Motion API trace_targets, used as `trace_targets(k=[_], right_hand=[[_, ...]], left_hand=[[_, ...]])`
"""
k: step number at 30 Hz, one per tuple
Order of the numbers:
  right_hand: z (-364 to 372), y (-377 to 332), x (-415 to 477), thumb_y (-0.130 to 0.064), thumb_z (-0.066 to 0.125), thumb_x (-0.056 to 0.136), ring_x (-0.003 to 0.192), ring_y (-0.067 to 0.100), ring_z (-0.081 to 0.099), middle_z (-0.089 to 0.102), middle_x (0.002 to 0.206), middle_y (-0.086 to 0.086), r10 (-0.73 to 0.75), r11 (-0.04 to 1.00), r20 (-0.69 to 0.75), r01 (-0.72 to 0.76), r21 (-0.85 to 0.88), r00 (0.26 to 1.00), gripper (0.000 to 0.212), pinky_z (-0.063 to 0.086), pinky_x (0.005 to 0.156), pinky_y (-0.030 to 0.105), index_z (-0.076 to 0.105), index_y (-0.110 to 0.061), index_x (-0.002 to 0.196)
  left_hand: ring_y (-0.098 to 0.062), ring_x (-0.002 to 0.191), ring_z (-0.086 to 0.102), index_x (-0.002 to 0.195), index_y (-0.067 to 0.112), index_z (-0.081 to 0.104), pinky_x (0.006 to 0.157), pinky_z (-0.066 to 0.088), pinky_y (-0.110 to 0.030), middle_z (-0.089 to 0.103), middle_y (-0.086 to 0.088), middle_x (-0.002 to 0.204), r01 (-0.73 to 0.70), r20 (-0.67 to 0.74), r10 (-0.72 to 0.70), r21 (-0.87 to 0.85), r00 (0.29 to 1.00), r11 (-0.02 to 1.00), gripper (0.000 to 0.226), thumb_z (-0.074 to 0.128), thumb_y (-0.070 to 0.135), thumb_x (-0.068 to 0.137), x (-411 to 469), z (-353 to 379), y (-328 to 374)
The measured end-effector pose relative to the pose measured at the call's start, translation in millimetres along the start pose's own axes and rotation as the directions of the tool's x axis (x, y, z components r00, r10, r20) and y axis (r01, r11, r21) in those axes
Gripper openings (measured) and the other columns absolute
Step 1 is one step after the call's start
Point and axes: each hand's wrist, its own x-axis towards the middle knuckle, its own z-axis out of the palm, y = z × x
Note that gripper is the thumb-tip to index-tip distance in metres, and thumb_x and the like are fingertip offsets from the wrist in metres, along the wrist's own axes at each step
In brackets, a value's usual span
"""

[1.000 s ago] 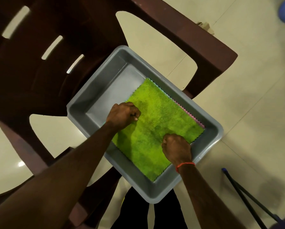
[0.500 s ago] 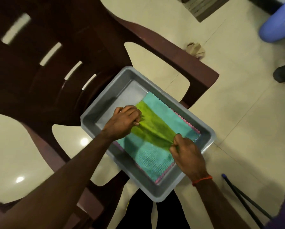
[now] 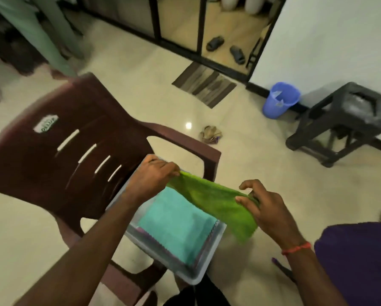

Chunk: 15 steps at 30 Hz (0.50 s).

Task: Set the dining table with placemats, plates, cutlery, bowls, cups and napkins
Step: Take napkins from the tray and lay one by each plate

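Observation:
A green cloth napkin (image 3: 216, 203) hangs stretched between my two hands above a grey plastic tub (image 3: 198, 275). My left hand (image 3: 152, 177) pinches its far-left corner. My right hand (image 3: 265, 209) grips its near-right edge, and the loose end droops past the tub's right rim. Inside the tub lies a teal cloth (image 3: 176, 224) on top of a pink one whose edge just shows. The tub rests on the seat of a dark brown plastic chair (image 3: 59, 155).
On the tiled floor stand a blue bucket (image 3: 280, 99) by the wall and a black stool (image 3: 344, 120) to the right. A striped doormat (image 3: 204, 83) lies before the sliding door, and a small scrap (image 3: 210, 134) behind the chair. A purple cloth (image 3: 359, 259) is at lower right.
Both hands gripped the green napkin lying flat in the tub and lifted it up and to the right, uncovering the teal cloth. My view tilted up toward the room.

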Motion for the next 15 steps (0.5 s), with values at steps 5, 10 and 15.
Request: trace_targets(k=[5,10,15], right_hand=[[-100,-29,-36,-0.019,0.086,0.076,0.07,0.004,0.063,0.067,0.075,-0.018,0.05,0.998,-0.015,-0.049,0.031,0.999,0.046,0.042,0.067,0.009,0.068,-0.035,0.116],[-173,-33,-89,-0.02,0.087,0.076,0.076,0.003,0.064,0.069,0.077,-0.02,0.074,0.992,-0.183,-0.091,-0.087,0.98,0.014,0.041,0.065,0.01,0.077,-0.023,0.085],[-209,-26,-155,-0.022,0.084,0.079,0.069,0.009,0.061,0.069,0.074,-0.006,0.166,0.985,-0.461,-0.121,0.126,0.872,0.012,0.048,0.065,0.022,0.072,-0.019,0.08]], left_hand=[[-0.022,0.065,0.065,0.087,0.017,0.064,0.071,0.039,-0.037,0.067,0.004,0.072,-0.144,-0.149,0.133,-0.065,0.98,0.987,0.008,0.063,0.022,0.094,45,-43,49],[-0.025,0.066,0.059,0.086,0.019,0.07,0.063,0.041,-0.035,0.069,-0.001,0.071,-0.05,-0.091,0.022,-0.314,0.996,0.948,0.039,0.057,0.055,0.084,82,-82,118],[0.006,0.055,0.054,0.065,0.04,0.072,0.052,0.042,-0.013,0.066,0.023,0.062,-0.014,-0.002,0.019,-0.735,1.0,0.677,0.031,0.089,0.058,0.046,115,-105,173]])
